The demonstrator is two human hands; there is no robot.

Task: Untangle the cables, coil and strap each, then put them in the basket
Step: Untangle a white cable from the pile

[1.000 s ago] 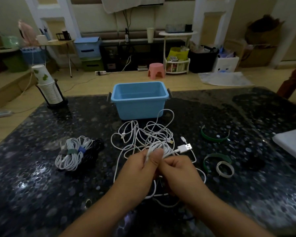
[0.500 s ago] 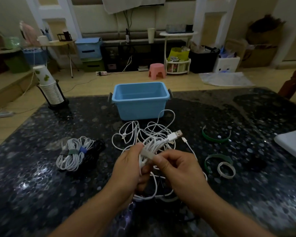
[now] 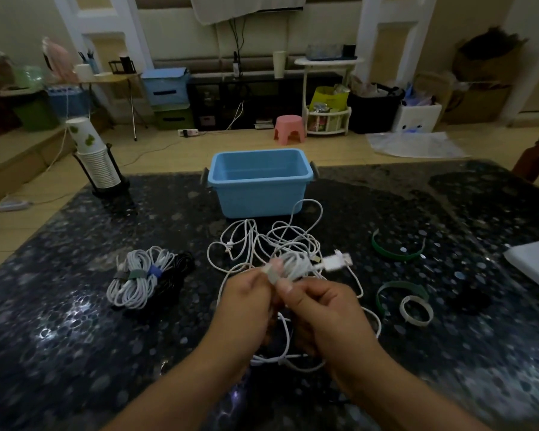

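Head cam: both hands up on one white cable bundle (image 3: 296, 262).
Left hand (image 3: 246, 306) and right hand (image 3: 324, 309) pinch its coil; loose white tangle (image 3: 277, 234) just beyond. Three strapped coils (image 3: 143, 275) left of the hands, three loose straps (image 3: 399, 248) right, one blue basket (image 3: 259, 181) past the tangle.
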